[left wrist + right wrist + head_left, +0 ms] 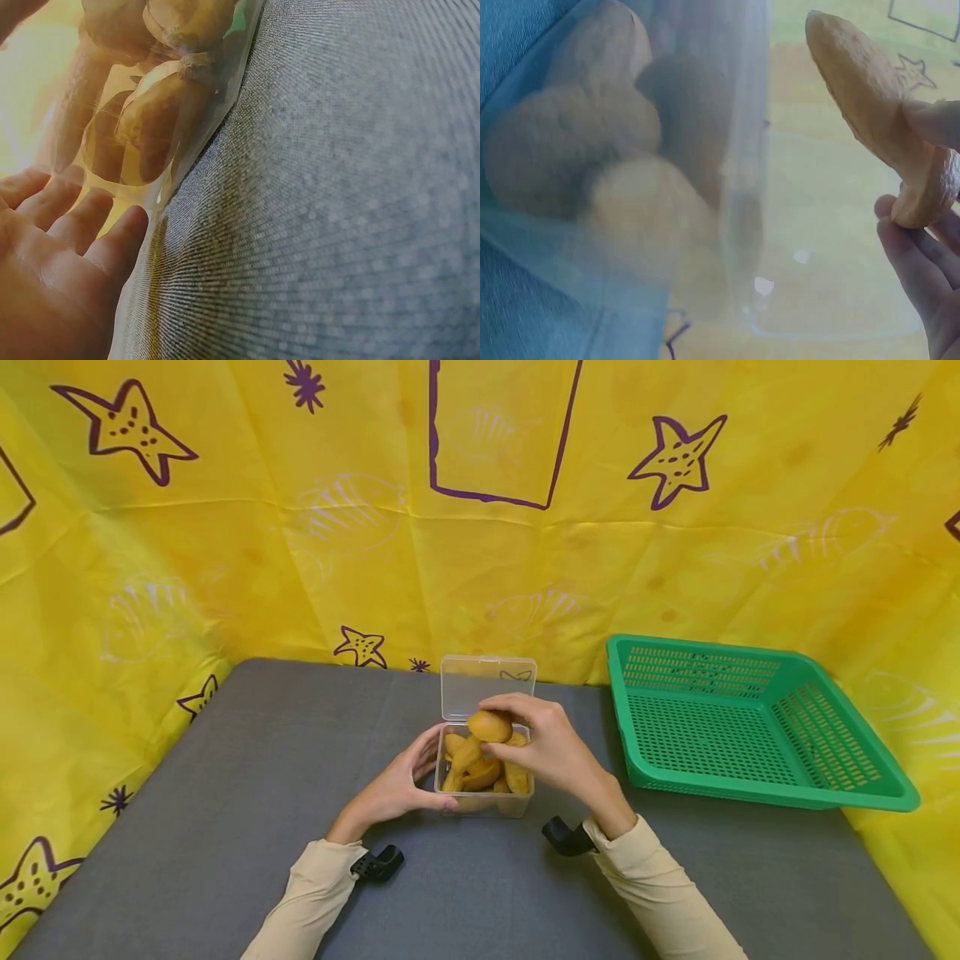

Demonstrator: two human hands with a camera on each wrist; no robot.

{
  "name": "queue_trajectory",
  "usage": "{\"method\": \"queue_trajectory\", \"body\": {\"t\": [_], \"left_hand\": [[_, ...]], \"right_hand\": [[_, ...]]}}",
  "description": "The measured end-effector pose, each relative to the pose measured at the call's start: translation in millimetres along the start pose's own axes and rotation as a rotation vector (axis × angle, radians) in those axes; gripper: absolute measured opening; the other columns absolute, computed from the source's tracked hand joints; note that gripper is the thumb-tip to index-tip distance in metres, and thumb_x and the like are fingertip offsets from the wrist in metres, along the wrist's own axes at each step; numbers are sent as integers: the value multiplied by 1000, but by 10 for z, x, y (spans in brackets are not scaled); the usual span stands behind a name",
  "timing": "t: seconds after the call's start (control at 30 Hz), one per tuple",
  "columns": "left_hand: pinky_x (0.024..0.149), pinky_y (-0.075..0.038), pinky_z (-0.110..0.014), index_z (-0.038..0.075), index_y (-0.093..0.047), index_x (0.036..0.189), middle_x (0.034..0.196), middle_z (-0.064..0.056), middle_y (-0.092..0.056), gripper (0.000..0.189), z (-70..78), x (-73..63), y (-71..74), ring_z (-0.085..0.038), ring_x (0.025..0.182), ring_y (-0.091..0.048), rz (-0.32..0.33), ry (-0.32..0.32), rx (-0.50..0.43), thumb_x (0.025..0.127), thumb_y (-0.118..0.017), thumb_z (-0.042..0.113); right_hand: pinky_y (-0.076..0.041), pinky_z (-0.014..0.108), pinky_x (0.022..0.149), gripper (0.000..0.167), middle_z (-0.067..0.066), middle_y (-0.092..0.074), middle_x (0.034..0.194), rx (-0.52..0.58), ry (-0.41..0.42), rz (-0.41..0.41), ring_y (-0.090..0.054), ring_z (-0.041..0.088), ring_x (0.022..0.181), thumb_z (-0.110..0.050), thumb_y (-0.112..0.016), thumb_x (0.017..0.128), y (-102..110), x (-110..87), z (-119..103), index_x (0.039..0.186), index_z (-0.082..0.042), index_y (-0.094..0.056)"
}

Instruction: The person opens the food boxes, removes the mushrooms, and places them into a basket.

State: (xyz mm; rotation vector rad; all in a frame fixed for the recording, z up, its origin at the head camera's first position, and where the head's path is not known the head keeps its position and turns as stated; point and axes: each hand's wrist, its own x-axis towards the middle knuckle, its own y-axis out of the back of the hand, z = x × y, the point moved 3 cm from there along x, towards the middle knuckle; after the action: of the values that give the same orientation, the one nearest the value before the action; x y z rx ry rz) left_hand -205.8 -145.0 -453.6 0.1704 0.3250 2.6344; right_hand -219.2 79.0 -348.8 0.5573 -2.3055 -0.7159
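Observation:
A clear plastic box [487, 806] with its hinged lid [489, 687] raised stands on the grey table. Several yellow-brown, oblong, potato-like pieces [467, 760] fill it. My left hand [393, 789] holds the box at its left side, thumb along the front and fingers toward the back; in the left wrist view the fingertips [127, 232] meet the clear wall. Above the box's right part, my right hand [551, 743] pinches one yellow-brown piece [490, 727] between thumb and fingers. The right wrist view shows this held piece [859, 82] as long, with a tapered tip.
A green perforated plastic basket [750, 793] sits at the back right of the table [315, 735]. Behind and at both sides hangs a yellow cloth [480, 560] printed with starfish and fish. Black straps with small devices [378, 863] are on both wrists.

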Motion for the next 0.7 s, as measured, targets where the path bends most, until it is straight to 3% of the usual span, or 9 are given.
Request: {"method": "queue_trajectory", "body": {"t": [0.4, 0.7], "left_hand": [[121, -26, -48, 14, -16, 158, 165, -13, -18, 108, -19, 8, -5, -31, 152, -20, 2, -3, 2, 76, -87, 15], [121, -26, -52, 12, -16, 158, 165, -17, -19, 107, -8, 4, 4, -36, 151, -22, 2, -18, 6, 77, -86, 14]], "right_hand": [[-56, 21, 92, 45, 9, -70, 119, 0, -85, 166, -69, 21, 108, -2, -82, 78, 456, -264, 124, 120, -5, -68], [-54, 11, 86, 48, 9, -72, 113, -100, -166, 269, -63, -9, 101, -1, -83, 77, 796, -509, 232, 121, -5, -67]]}}
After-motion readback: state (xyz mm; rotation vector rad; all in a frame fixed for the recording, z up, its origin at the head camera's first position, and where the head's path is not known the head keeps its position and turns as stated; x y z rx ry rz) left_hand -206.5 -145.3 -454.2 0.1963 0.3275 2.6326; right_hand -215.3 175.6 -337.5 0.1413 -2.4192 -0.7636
